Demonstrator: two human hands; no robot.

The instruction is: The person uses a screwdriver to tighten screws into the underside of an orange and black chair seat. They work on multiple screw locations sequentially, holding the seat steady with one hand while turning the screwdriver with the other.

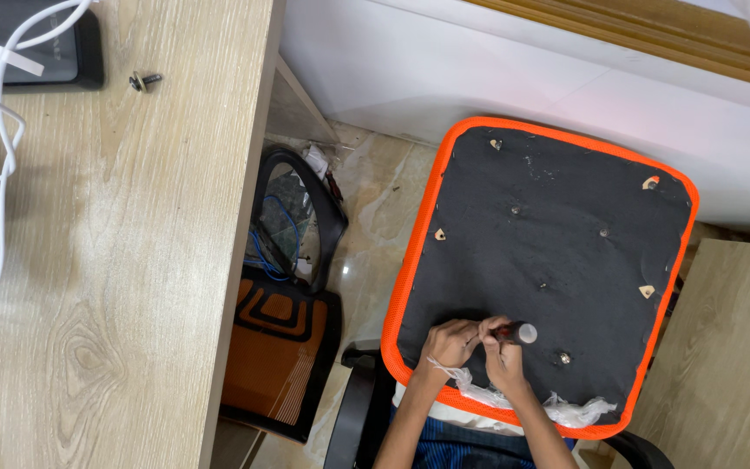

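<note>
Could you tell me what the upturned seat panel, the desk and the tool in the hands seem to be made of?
Seat panel: matte black fabric, likely felt, with orange woven-looking edging. Desk: pale wood-grain surface, probably laminate given its even sheen. Tool: dark handle with a pale translucent cap, seemingly plastic; its tip is hidden by the right hand.

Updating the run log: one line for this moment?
left hand: steadying tip | right hand: gripping screwdriver | seat underside: facing up

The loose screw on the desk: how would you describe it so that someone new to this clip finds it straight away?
Start at the pale wooden desk filling the left of the view, and look to its far edge, where a black device lies under a white cable. Just right of that device lies the screw: small, dark, with a shiny washer, alone on bare wood, far from both hands.
</note>
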